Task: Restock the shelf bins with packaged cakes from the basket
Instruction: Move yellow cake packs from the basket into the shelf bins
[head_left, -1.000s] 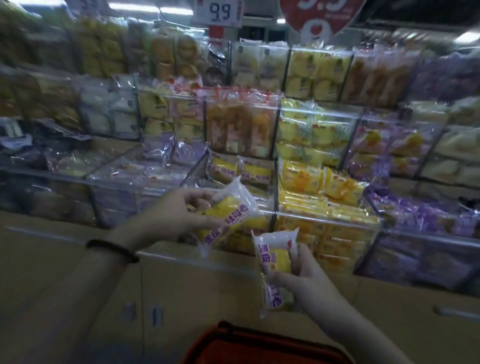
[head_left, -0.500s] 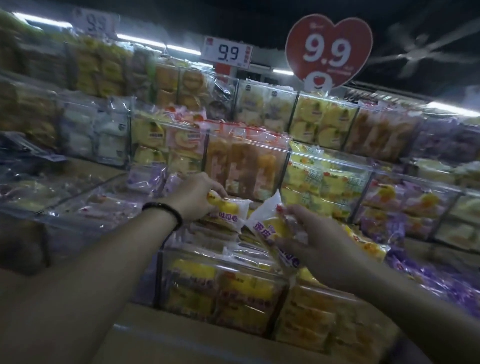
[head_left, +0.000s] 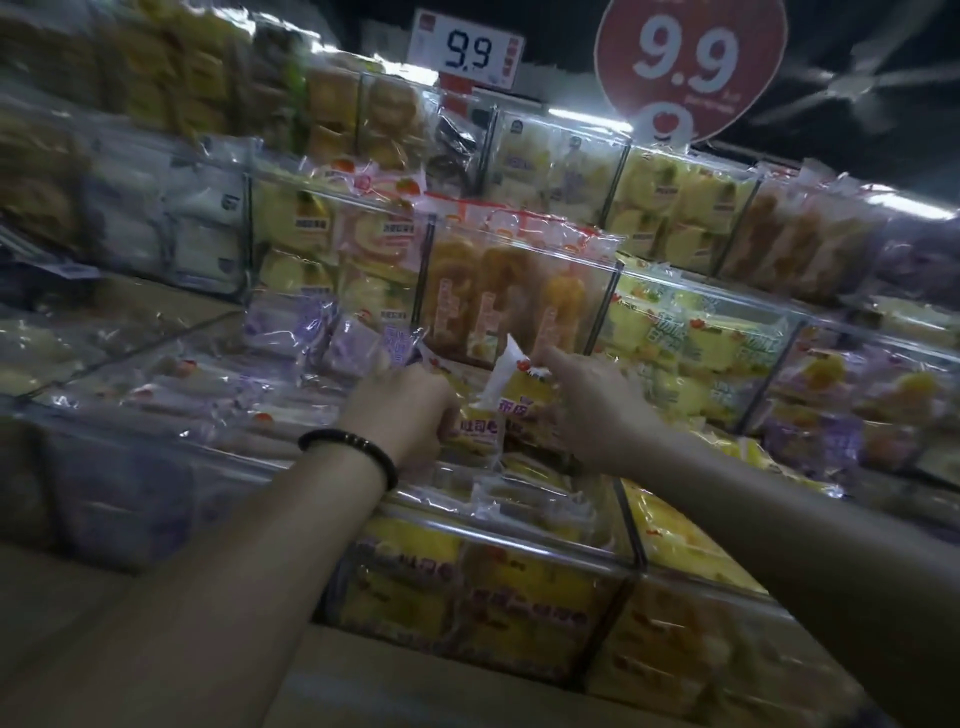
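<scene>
Dim shop, dark ceiling (head_left: 883, 31). A light strip (head_left: 587, 111) glows far off below a round red price sign (head_left: 691, 67).

The yellow cake packet in a clear wrapper with purple lettering (head_left: 470, 428) is lying low over the clear plastic shelf bin (head_left: 483, 527) in the bottom row, its printed face turned toward the camera, and the left hand (head_left: 400, 410) is gripping it. Just beside it, a second yellow cake packet (head_left: 511, 387) is standing more upright, its white crimped end pointing up, and the right hand (head_left: 592, 410) is holding it. The bin is holding stacked packets of similar yellow cake behind its transparent front wall.
</scene>
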